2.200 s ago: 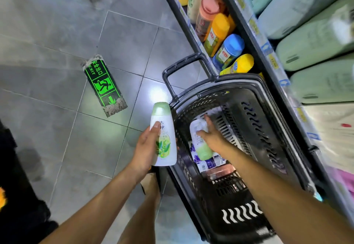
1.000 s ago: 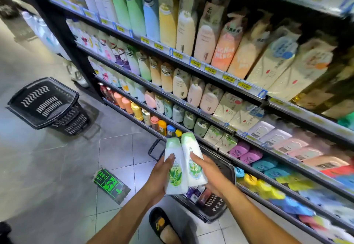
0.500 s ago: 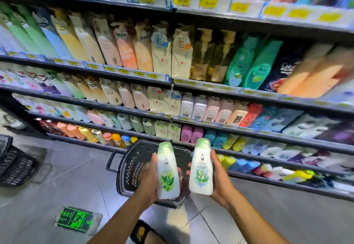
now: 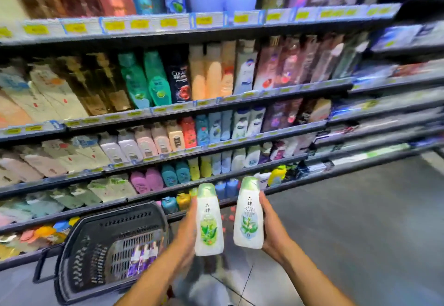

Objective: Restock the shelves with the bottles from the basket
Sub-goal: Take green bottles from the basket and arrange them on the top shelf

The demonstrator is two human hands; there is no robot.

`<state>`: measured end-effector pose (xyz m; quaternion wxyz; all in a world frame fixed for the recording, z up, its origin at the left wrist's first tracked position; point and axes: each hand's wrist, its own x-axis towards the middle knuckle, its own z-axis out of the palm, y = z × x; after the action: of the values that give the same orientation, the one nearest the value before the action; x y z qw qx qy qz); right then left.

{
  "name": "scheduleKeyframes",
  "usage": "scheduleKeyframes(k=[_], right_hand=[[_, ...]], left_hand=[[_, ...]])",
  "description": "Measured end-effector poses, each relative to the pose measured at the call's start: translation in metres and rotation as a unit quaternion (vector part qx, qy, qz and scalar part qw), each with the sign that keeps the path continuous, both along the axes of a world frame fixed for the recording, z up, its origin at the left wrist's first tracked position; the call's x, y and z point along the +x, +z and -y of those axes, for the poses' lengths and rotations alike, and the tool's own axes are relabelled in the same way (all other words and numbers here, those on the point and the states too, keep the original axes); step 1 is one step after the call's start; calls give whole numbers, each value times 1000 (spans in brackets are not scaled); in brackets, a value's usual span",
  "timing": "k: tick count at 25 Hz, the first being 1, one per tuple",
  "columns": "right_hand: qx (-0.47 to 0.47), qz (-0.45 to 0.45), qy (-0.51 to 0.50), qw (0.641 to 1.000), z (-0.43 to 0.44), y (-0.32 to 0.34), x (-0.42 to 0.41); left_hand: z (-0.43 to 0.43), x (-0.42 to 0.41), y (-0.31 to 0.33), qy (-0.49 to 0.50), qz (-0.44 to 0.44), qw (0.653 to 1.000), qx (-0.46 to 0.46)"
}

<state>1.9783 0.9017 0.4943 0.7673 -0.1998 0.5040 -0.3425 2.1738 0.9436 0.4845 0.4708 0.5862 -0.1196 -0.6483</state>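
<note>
Since half a second ago, both bottles have shifted further right of the basket. The left hand grip grasps the left bottle, the right hand grip the right bottle. Both stand upright, caps toward the shelves, the right bottle seemingly nearer.

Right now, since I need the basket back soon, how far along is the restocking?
Done: both white bottles are out of the basket. In hand: left hand grips the left bottle, right hand the right bottle, neither on the shelves. Left: purple-labelled packs in the basket.
</note>
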Motion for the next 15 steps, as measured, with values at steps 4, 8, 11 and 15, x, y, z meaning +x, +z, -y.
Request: scheduleKeyframes(k=[4, 8, 11, 15], right_hand=[[-15, 11, -96, 995, -6, 4, -76], [-18, -1, -153, 988, -12, 8, -134], [-26, -3, -204, 979, -7, 5, -180], [-19, -20, -258, 966, 13, -3, -241]], left_hand=[[27, -74, 6, -89, 8, 996, -21], [54, -139, 10, -153, 15, 988, -25], [83, -192, 7, -202, 35, 978, -25], [125, -264, -3, -248, 20, 968, -37]])
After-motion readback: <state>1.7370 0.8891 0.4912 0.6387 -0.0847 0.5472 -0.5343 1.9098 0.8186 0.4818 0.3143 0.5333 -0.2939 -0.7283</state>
